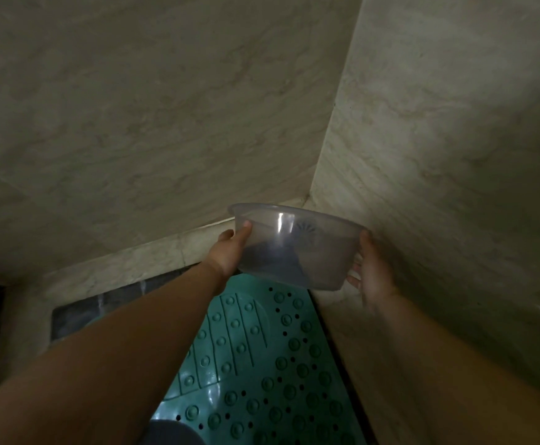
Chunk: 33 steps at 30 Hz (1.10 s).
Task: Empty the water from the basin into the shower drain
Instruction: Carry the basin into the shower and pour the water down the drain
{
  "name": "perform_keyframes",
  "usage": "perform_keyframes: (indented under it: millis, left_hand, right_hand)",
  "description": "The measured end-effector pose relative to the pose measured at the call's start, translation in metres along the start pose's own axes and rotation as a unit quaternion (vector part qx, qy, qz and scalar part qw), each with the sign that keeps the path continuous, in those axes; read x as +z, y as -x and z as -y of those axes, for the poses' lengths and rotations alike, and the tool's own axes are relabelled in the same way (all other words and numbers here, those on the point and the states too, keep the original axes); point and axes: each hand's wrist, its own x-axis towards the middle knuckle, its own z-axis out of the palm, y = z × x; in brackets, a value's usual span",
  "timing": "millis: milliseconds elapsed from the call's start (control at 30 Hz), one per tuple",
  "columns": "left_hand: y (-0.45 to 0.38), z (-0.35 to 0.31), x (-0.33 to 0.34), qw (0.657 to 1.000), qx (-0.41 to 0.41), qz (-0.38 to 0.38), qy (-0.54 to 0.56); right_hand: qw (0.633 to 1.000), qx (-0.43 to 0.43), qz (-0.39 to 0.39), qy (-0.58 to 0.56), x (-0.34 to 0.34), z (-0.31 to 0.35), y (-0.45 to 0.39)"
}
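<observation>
A clear plastic basin is held up in the corner of the shower, tilted with its open side facing away towards the walls. My left hand grips its left rim, thumb over the edge. On the right side of the basin my right hand holds the wall and base. A round drain-like pattern shows through the basin's clear wall. I cannot tell whether water is inside. The drain itself is hidden.
A teal anti-slip mat with bumps and holes covers the shower floor below my arms. Beige marble walls meet in a corner close behind the basin. A low marble ledge runs along the left wall's base.
</observation>
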Motion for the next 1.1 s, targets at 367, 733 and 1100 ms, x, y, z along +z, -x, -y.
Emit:
perform_keyframes:
  millis: [367,733,1100]
  left_hand:
    - [-0.0011,-0.0016,-0.0043,1.000,0.017,0.021,0.010]
    - [0.0037,-0.0049,-0.0036,0.997,0.046,0.042,0.050]
    - [-0.0005,-0.0039,-0.0068,0.997,0.070,0.003,0.020]
  right_hand:
    - [0.997,-0.048,0.003,0.060,-0.0032,-0.0072,-0.0096]
    - [0.990,-0.073,-0.025,0.121,-0.0005,-0.0047,-0.0095]
    - [0.990,-0.091,-0.029,0.105,0.0028,0.0016,-0.0060]
